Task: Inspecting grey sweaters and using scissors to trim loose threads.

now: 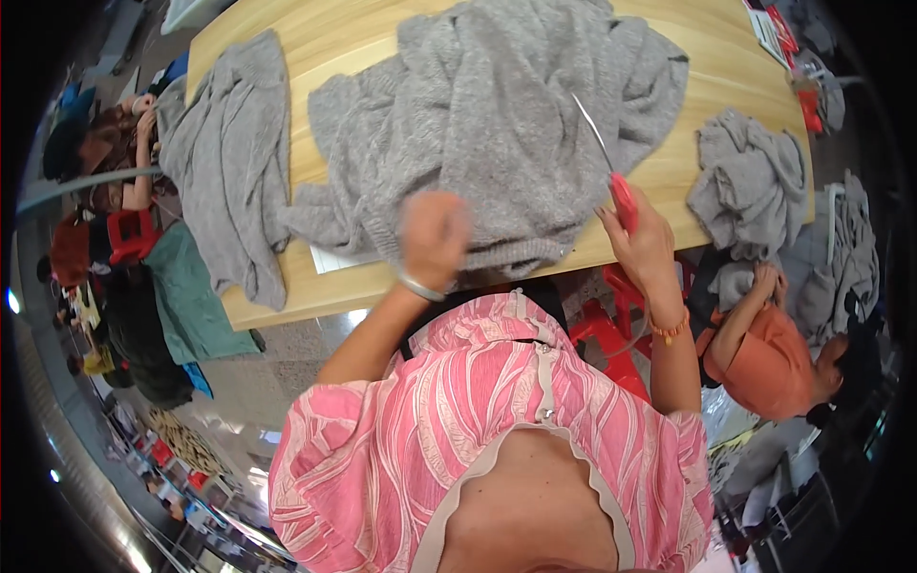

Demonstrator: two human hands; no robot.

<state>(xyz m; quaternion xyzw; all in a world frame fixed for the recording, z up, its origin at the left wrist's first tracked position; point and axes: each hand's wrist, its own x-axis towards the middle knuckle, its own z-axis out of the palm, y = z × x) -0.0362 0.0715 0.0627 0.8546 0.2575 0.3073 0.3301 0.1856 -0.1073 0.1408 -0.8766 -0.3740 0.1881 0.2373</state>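
A grey knitted garment (478, 124) lies heaped across the middle of the table, its ribbed edge toward me. My right hand (642, 241) is closed around a tool with a red handle (624, 202) and a slim, slightly curved metal blade (593, 129). The blade points away from me, over the right part of the garment; whether it touches the knit I cannot tell. Motion smears my left hand (435, 239), which is over the garment's near edge. Its fingers look bent, but what they hold, if anything, does not show.
More grey knitwear (234, 162) hangs over the table's left end, and a crumpled grey piece (745, 181) lies at the right. White paper (339, 258) sticks out under the garment. Beyond the table (330, 296) are red stools (611, 353), a person in orange (769, 368) at right and people at left.
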